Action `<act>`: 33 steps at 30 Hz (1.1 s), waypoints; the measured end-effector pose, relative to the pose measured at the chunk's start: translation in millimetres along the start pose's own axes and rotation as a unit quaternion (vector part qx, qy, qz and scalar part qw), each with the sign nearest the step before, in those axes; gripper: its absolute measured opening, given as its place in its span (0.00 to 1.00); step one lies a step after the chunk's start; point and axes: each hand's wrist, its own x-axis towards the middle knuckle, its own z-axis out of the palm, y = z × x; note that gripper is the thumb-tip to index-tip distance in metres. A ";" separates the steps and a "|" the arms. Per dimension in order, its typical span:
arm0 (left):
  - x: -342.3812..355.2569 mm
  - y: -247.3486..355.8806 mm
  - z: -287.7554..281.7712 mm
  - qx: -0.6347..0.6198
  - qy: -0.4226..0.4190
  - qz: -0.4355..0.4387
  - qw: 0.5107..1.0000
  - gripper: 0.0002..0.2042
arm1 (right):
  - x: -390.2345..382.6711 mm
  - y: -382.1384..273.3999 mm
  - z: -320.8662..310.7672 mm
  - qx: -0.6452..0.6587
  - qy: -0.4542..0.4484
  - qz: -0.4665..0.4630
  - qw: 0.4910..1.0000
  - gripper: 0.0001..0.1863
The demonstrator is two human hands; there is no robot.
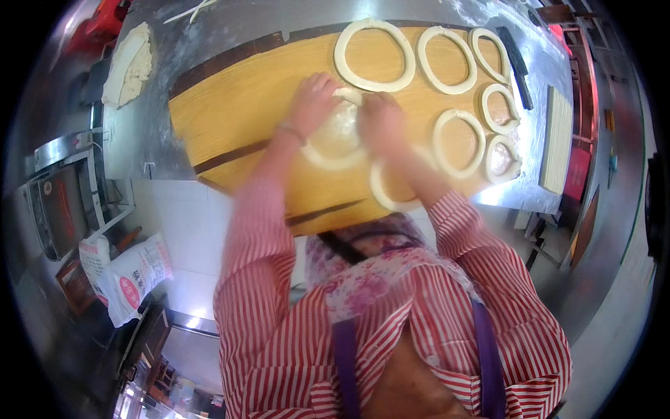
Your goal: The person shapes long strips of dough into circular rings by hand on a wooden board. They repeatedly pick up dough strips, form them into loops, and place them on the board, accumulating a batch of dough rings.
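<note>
A pale dough ring (328, 162) lies on the yellow wooden board (237, 105) in front of me. My left hand (312, 106) is closed at the ring's far left side, its fingers at the dough. Facing it, my right hand (382, 124) is closed on the far right part of the same ring, blurred by motion. A short stretch of dough (349, 96) shows between the two hands. Another ring (380, 188) lies partly hidden under my right forearm. Beyond my right hand rests a large finished-looking ring (342, 52).
Several more dough rings, such as one ring (439, 143), lie on the board's right side. A rough dough slab (136, 66) sits on the metal table (157, 150) at left. At right are a black bar (516, 70) and a pale ridged strip (556, 140). A white sack (132, 276) stands below left.
</note>
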 end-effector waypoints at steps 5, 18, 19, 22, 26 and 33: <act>6.8 1.8 11.0 0.004 0.032 0.007 0.999 0.12 | -22.0 28.2 -12.0 -0.048 -0.067 0.076 0.994 0.14; -17.6 29.7 6.5 0.014 0.050 -0.151 0.987 0.22 | 4.3 6.9 -28.1 -0.011 -0.034 0.093 0.995 0.18; -24.0 28.3 9.2 0.036 0.042 -0.161 0.985 0.22 | 8.1 7.4 -25.3 -0.015 -0.051 0.110 0.993 0.17; -30.6 23.9 16.9 0.016 0.095 -0.152 0.984 0.21 | 12.0 7.4 -20.4 0.001 0.009 0.120 0.993 0.17; -28.2 27.0 16.3 -0.010 0.109 -0.147 0.983 0.17 | -6.7 11.3 -10.8 -0.013 0.010 -0.070 0.997 0.19; -3.6 19.6 5.2 -0.117 0.027 -0.214 0.970 0.16 | -23.6 -59.0 0.3 0.014 -0.145 0.023 0.989 0.35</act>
